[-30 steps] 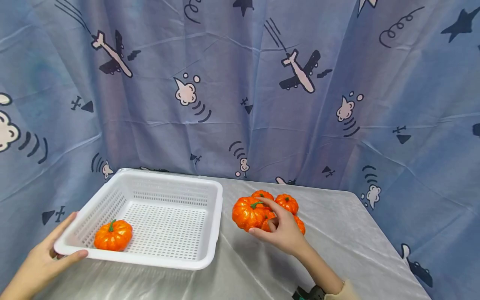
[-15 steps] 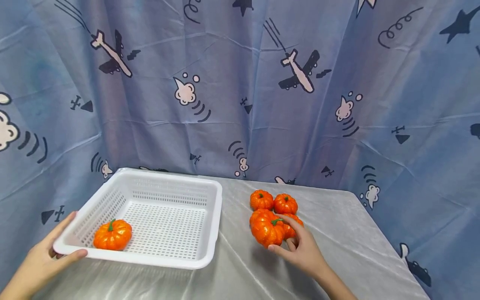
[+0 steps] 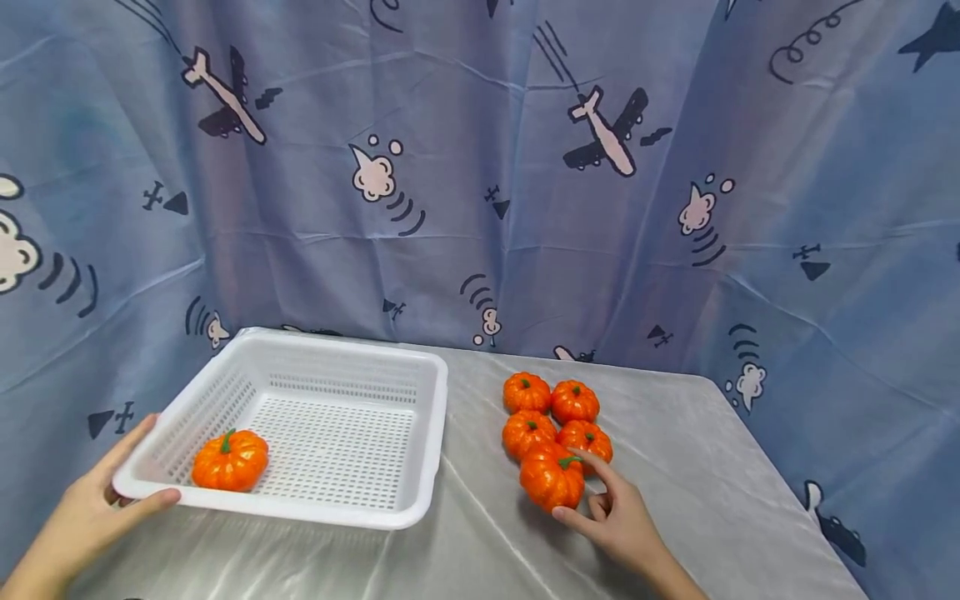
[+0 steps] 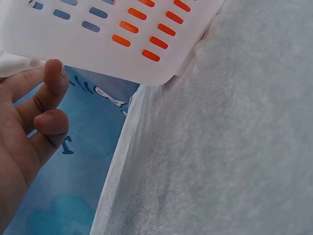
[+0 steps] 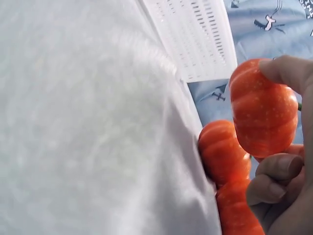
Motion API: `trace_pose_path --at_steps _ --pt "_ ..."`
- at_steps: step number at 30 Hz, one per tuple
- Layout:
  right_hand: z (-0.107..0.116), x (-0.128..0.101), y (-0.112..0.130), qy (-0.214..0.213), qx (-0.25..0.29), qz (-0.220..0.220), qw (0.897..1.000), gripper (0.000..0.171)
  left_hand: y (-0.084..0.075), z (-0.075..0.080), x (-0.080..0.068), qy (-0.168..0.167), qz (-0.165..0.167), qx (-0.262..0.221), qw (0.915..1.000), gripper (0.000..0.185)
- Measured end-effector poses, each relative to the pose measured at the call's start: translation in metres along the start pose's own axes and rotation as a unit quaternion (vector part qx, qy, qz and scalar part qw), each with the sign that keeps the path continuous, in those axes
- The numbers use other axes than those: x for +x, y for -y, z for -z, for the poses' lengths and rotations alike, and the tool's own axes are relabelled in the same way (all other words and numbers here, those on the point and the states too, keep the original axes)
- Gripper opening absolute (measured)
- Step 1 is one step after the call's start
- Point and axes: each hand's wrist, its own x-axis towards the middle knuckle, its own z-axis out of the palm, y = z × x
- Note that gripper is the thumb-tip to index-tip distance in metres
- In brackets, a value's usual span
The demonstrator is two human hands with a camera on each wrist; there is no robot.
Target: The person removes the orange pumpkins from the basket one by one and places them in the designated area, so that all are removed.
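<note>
A small orange pumpkin [image 3: 551, 478] with a green stem is pinched between the thumb and fingers of my right hand [image 3: 617, 518]. In the right wrist view this pumpkin [image 5: 264, 115] appears in front of others in the group. Behind it in the head view, several more pumpkins [image 3: 527, 434] sit close together on the cloth. My left hand [image 3: 97, 508] grips the near left corner of a white plastic basket [image 3: 300, 515], thumb over the rim. One pumpkin [image 3: 231, 461] rests inside at the basket's near left. In the left wrist view, orange shows through the basket's slots [image 4: 159, 42].
A pale grey cloth [image 3: 465, 558] covers the table, which ends at a right-hand edge. A blue curtain [image 3: 450, 167] printed with planes and clouds hangs behind and along the sides.
My right hand has moved nearer and slightly right with its pumpkin, from the group's left side to its near side. The left hand keeps its grip on the basket.
</note>
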Motion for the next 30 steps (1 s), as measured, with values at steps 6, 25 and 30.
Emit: trace_pose_path --at_steps 6,25,30 --pt "-0.005 -0.002 -0.009 0.03 0.008 0.023 0.999 0.066 -0.002 0.0 -0.001 0.003 0.002 -0.008 1.0 0.11" --pt "-0.017 0.003 -0.025 0.016 -0.02 -0.03 0.999 0.076 -0.001 0.001 -0.001 0.001 0.002 -0.012 0.9999 0.109" --pt "-0.019 0.002 -0.024 0.01 -0.019 -0.036 0.999 0.078 -0.003 0.001 0.0 0.008 0.01 -0.01 0.9999 0.108"
